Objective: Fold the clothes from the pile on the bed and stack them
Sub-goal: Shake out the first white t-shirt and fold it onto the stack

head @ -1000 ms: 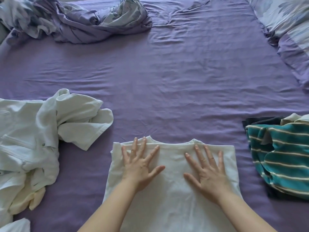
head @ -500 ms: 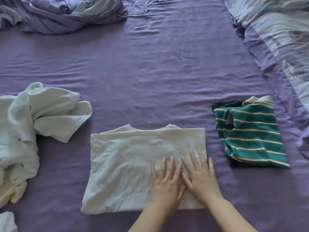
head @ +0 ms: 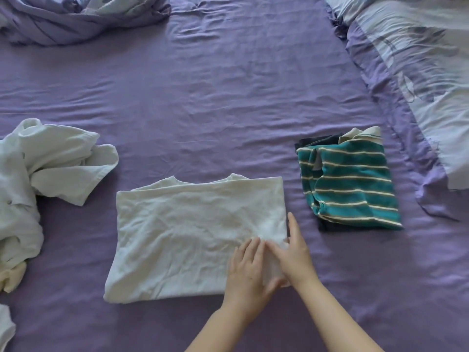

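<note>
A white T-shirt (head: 193, 232) lies folded into a rectangle on the purple bed sheet (head: 215, 102), collar toward the far side. Both my hands are at its near right corner. My left hand (head: 247, 271) lies on the cloth with straight fingers, its thumb at the corner. My right hand (head: 295, 255) is at the shirt's right edge, thumb on top of the cloth and fingers running along the edge, with a little fabric bunched between the two hands. A pile of unfolded white clothes (head: 38, 184) sits at the left. A folded teal striped shirt (head: 352, 184) tops a small stack at the right.
A crumpled lilac duvet (head: 81, 16) lies at the far left. A floral pillow or cover (head: 421, 80) runs along the right side. A dark garment (head: 314, 142) shows under the striped shirt. Another white scrap (head: 6, 329) is at the lower left edge.
Both hands slid from the shirt's top half to its near right corner. The right hand has moved onto the right edge, and the view has shifted right.
</note>
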`<action>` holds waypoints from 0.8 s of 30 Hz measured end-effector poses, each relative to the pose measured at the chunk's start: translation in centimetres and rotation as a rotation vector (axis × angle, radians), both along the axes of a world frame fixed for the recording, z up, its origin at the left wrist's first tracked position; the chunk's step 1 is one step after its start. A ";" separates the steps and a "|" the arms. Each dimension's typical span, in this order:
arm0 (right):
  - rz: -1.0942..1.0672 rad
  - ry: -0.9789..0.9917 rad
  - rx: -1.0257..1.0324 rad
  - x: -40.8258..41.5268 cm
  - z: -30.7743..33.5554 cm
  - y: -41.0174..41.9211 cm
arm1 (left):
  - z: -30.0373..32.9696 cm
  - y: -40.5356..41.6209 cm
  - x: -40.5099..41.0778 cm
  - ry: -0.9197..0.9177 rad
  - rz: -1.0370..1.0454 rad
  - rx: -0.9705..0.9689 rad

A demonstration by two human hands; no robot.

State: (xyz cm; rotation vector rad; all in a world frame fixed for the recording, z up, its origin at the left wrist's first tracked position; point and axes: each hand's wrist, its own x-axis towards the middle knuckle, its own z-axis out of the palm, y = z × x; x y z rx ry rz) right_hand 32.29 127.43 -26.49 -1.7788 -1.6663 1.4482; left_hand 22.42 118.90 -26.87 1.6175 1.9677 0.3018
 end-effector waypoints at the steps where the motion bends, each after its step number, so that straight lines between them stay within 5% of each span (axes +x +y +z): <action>1: -0.013 0.066 -0.045 -0.2 0.3 0.5 | 0.0 -0.1 0.5 -0.070 0.057 -0.009; 5: -0.033 0.365 -0.215 -2.0 1.7 1.1 | 1.7 0.3 1.7 -0.269 0.278 0.049; 9: 0.094 0.490 -0.290 -4.6 3.2 1.4 | 3.7 0.7 -0.8 -0.275 0.687 0.211; 19: 0.995 0.000 0.345 -12.3 2.1 -0.1 | 3.9 -4.3 -10.8 -0.413 1.233 0.269; 24: 1.275 -0.407 0.571 -15.7 -0.2 0.4 | 1.6 -8.5 -14.0 -0.485 1.324 0.055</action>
